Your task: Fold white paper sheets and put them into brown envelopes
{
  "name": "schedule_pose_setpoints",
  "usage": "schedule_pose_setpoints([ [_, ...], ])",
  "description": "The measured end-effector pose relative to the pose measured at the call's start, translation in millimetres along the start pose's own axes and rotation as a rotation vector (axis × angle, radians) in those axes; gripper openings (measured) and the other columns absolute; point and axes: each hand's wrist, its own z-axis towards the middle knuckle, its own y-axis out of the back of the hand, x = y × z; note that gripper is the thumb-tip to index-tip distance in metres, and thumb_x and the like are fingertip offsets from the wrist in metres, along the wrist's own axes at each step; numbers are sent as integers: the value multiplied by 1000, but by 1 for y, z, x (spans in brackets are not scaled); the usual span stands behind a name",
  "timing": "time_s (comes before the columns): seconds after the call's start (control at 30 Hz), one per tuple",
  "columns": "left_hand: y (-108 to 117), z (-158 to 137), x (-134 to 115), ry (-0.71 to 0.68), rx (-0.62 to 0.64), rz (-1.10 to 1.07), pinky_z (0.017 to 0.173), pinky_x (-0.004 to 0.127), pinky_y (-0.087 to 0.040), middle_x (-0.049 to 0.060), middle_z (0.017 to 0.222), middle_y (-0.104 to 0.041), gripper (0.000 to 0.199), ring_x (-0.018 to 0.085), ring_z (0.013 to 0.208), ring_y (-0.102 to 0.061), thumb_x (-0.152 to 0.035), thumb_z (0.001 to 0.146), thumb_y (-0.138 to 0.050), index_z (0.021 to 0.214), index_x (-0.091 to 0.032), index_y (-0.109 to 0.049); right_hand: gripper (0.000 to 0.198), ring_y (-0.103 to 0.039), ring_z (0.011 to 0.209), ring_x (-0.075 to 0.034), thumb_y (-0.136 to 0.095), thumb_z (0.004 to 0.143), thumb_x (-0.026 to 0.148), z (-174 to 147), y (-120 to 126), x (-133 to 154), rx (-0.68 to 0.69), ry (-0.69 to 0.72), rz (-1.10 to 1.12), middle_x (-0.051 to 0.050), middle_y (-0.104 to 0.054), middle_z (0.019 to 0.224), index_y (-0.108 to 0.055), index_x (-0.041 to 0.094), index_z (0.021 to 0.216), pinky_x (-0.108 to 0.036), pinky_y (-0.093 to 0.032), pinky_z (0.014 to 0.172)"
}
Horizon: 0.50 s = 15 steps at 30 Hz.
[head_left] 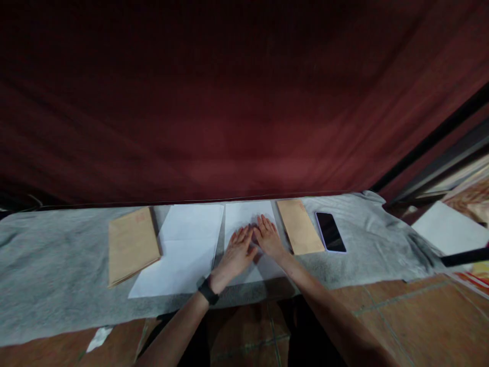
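A white sheet of paper (244, 211) lies in front of me on a grey cloth. My left hand (239, 250) rests on it with the fingers stretched out, a dark band around the wrist. Beside it my right hand (268, 237) also lies flat on the sheet, fingers extended, and the two hands nearly touch at the fingertips. To the left is a stack of white paper (187, 250). Just right of the sheet lies a brown envelope (301, 227). Both palms hide part of the sheet under them.
A stack of brown envelopes (133, 244) sits at the left, overlapping the paper's edge. A phone (330, 232) lies at the right on the grey cloth (367, 255). Dark red fabric (244, 127) rises behind. A white scrap (100, 338) is on the tiled floor.
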Motion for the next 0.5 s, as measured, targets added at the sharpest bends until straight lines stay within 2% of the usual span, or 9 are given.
schedule_pose_setpoints([
  [0.1,-4,-44,-24,-94,93,31,120,56,-30,22,159,-37,74,32,150,-32,-47,92,-56,152,-9,-36,48,-34,149,-25,-34,103,24,-47,5,2,46,95,-7,-12,-38,161,-47,16,149,-48,-31,120],
  [0.2,-2,-69,-30,-207,127,76,121,61,-23,17,160,-37,68,31,151,-30,-45,94,-55,152,-17,-37,51,-33,150,-27,-42,102,27,-77,13,-8,40,92,-39,-13,-37,161,-43,17,152,-51,-29,121],
  [0.33,6,-76,-23,-197,153,88,122,63,-19,13,159,-40,59,28,150,-33,-32,93,-55,149,-21,-43,50,-37,148,-26,-46,101,27,-81,29,-23,82,137,-31,-12,-41,159,-46,19,150,-48,-32,121],
  [0.5,16,-76,-18,-169,210,48,124,58,-20,9,158,-43,63,26,149,-35,-17,87,-54,149,-21,-46,49,-41,145,-27,-48,101,28,-72,39,-28,123,156,27,-11,-43,158,-48,20,149,-50,-34,120],
])
